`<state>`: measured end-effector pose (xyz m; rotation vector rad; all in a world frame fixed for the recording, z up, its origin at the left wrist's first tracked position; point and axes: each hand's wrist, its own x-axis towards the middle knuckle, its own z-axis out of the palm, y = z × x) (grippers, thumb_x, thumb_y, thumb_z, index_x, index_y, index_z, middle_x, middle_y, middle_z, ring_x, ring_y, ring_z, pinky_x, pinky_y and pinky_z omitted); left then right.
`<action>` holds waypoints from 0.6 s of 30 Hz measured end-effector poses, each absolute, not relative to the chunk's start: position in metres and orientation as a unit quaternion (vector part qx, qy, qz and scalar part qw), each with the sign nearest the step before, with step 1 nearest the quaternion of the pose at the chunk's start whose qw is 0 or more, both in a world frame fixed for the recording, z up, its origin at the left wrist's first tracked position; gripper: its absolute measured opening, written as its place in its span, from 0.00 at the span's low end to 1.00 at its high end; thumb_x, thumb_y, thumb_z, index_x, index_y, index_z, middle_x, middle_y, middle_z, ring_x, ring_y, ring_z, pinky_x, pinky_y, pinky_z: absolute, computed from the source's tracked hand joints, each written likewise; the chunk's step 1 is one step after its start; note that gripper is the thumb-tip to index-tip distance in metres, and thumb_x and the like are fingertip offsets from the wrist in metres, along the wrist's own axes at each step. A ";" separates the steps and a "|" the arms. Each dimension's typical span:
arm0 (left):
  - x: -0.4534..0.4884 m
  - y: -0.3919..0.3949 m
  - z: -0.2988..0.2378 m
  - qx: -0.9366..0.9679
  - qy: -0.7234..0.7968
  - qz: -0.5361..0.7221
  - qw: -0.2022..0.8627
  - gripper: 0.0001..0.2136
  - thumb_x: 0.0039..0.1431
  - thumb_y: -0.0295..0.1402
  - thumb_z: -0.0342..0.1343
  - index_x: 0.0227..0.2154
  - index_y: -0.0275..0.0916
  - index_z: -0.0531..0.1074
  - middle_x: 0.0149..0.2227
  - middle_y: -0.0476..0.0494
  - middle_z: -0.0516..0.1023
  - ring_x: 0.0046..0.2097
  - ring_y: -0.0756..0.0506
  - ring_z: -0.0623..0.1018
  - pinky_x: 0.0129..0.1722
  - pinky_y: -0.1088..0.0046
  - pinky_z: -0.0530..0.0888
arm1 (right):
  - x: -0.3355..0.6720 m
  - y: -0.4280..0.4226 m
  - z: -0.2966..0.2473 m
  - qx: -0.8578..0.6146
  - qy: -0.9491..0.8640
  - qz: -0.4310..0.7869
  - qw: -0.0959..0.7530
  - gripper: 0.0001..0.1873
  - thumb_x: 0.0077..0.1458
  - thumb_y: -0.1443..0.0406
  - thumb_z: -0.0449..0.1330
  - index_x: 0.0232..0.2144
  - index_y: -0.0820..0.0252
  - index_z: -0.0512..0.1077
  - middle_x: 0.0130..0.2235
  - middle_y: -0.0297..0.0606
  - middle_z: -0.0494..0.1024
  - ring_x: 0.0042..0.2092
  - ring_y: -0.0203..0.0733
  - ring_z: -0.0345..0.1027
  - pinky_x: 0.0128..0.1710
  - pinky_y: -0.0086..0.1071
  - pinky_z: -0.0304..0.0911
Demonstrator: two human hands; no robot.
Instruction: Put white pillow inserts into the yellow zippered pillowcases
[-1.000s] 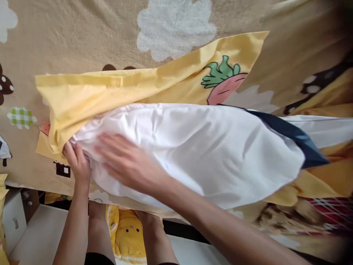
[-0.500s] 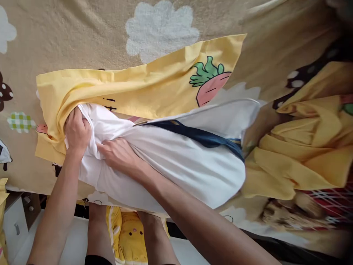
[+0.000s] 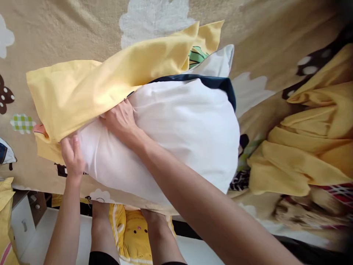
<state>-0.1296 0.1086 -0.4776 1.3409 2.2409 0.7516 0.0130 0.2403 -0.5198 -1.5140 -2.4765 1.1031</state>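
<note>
A white pillow (image 3: 182, 129) with a dark blue edge lies on the bed, its left end inside a yellow pillowcase (image 3: 91, 88) printed with a strawberry. My left hand (image 3: 72, 154) pinches the lower edge of the pillowcase opening at the pillow's left end. My right hand (image 3: 121, 119) presses into the pillow just under the yellow cloth, its fingertips hidden beneath the fabric.
The bed is covered by a tan sheet (image 3: 68, 29) with white clouds and cartoon prints. Crumpled yellow bedding (image 3: 300, 154) lies at the right. My legs and yellow slippers (image 3: 132, 233) stand on the white floor below. A white cabinet (image 3: 20, 221) is at the lower left.
The pillow has bunched up and swung away from me, its blue edge now at the top. The pillowcase has come further over it. My left hand dropped to the lower edge.
</note>
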 end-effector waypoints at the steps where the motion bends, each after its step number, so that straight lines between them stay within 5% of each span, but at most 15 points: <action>1: -0.134 0.096 -0.485 0.446 0.824 0.276 0.214 0.18 0.66 0.45 0.46 0.46 0.35 0.68 0.52 0.31 0.72 0.59 0.39 0.70 0.61 0.60 0.64 | 0.019 0.234 -0.512 -0.500 -0.792 0.350 0.023 0.21 0.58 0.71 0.51 0.53 0.70 0.70 0.55 0.57 0.72 0.59 0.61 0.61 0.58 0.53 0.57; 5: -0.154 0.061 -0.507 0.395 0.847 0.246 0.257 0.20 0.66 0.48 0.46 0.46 0.34 0.67 0.49 0.31 0.72 0.55 0.39 0.72 0.54 0.63 0.69 | 0.046 0.155 -0.456 -0.492 -0.806 0.314 0.099 0.25 0.58 0.72 0.52 0.58 0.72 0.66 0.60 0.57 0.68 0.65 0.58 0.55 0.61 0.52 0.57; 8: -0.161 0.061 -0.509 0.390 0.848 0.270 0.237 0.19 0.64 0.45 0.50 0.49 0.36 0.67 0.52 0.32 0.72 0.58 0.39 0.70 0.59 0.63 0.66 | 0.052 0.064 -0.434 -0.321 -0.865 0.330 0.201 0.22 0.60 0.71 0.51 0.55 0.66 0.70 0.59 0.47 0.70 0.66 0.50 0.54 0.62 0.45 0.61; 11: -0.160 0.078 -0.504 0.406 0.824 0.336 0.210 0.19 0.61 0.38 0.53 0.54 0.39 0.66 0.58 0.35 0.70 0.63 0.40 0.66 0.64 0.66 0.61 | 0.037 0.004 -0.458 -0.272 -0.890 0.331 0.155 0.25 0.56 0.74 0.52 0.56 0.60 0.70 0.61 0.38 0.70 0.62 0.42 0.62 0.55 0.36 0.70; 15: -0.158 0.094 -0.497 0.398 0.815 0.378 0.186 0.17 0.62 0.38 0.52 0.53 0.40 0.69 0.58 0.37 0.70 0.62 0.41 0.68 0.63 0.65 0.64 | 0.013 0.023 -0.513 -0.330 -0.880 0.317 0.125 0.37 0.52 0.80 0.51 0.61 0.50 0.63 0.61 0.28 0.70 0.61 0.35 0.65 0.52 0.33 0.72; 18: -0.156 0.091 -0.495 0.374 0.832 0.356 0.204 0.18 0.66 0.42 0.48 0.53 0.39 0.69 0.57 0.37 0.71 0.61 0.42 0.70 0.62 0.64 0.66 | 0.014 0.074 -0.525 -0.324 -0.851 0.379 0.162 0.43 0.52 0.82 0.50 0.67 0.50 0.54 0.63 0.30 0.67 0.64 0.37 0.60 0.57 0.35 0.69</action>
